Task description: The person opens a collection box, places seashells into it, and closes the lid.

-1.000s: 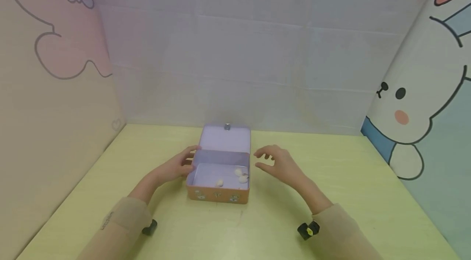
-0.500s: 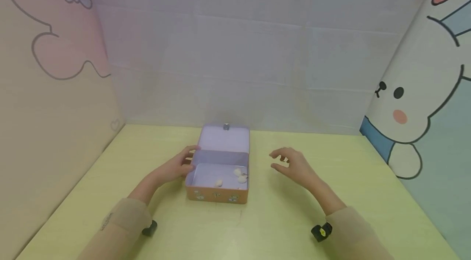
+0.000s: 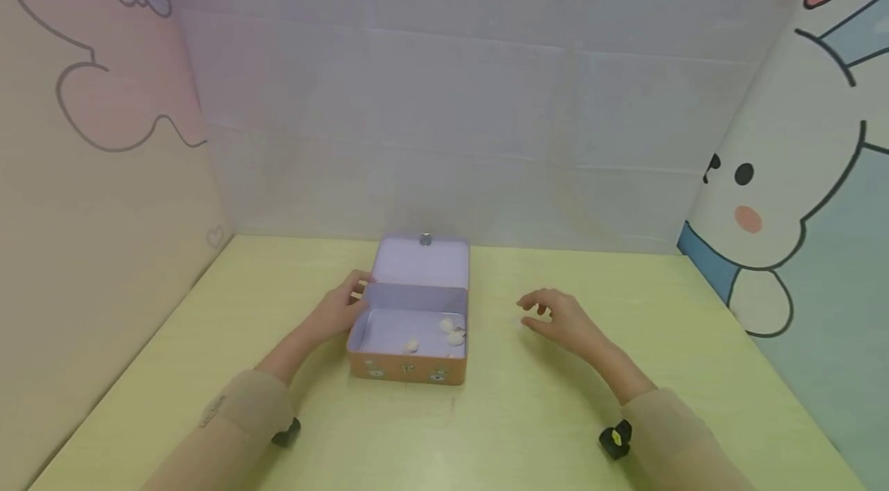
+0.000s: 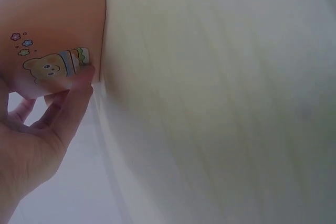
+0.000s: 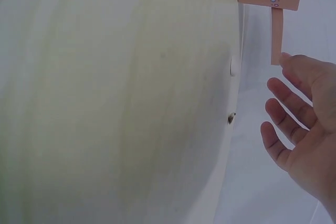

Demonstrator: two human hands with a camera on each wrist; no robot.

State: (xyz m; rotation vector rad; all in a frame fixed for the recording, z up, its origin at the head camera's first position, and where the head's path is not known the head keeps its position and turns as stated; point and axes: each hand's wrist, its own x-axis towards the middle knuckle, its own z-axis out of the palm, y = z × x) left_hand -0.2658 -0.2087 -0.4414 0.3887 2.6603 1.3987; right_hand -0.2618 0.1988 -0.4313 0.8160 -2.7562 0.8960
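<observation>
An orange tin box [image 3: 406, 368] with a lilac inside stands with its lid [image 3: 420, 259] folded back. Several pale shells [image 3: 454, 337] lie on its floor, mostly towards the right. My left hand [image 3: 336, 311] holds the box's left wall near the hinge, thumb at the rim; in the left wrist view a finger overlaps the bear-printed side [image 4: 47, 35]. To the right of the box, my right hand [image 3: 564, 321] hovers apart from it, fingers loosely bent and holding nothing. A small brown piece [image 5: 231, 118] lies near its fingers in the right wrist view, its kind unclear.
The pale yellow table [image 3: 417, 445] meets a plain whitish back wall [image 3: 451, 128]. A side panel with a printed rabbit [image 3: 746, 205] stands at the right, another with a pink figure [image 3: 125, 89] at the left. Black wrist devices [image 3: 616, 439] sit by both sleeves.
My right hand has moved rightwards, away from the box and slightly nearer to me. The left hand stays at the box with a slight shift, and the shells keep their places.
</observation>
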